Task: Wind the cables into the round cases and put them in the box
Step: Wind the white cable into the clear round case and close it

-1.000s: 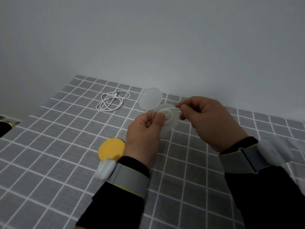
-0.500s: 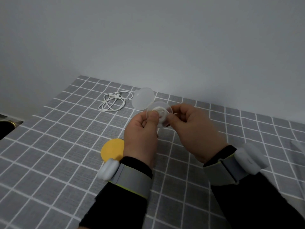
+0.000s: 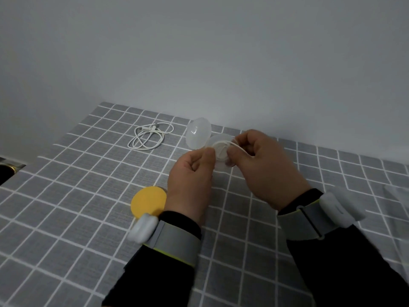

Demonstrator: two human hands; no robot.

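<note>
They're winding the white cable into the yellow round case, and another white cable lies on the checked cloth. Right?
No. In the head view the left hand and right hand wind the white cable into a translucent white round case; the yellow round disc lies on the checked cloth. Rest fine.

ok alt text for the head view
A left hand holds an open clear round case while the right hand pinches the white cable on it, over a grey checked tablecloth. Another coiled cable and a yellow disc lie there.

Left hand point(image 3: 190, 173) gripping open round case point(image 3: 218, 149), right hand point(image 3: 263, 165) pinching white cable point(image 3: 238, 146), loose cable point(image 3: 149, 137) behind
</note>
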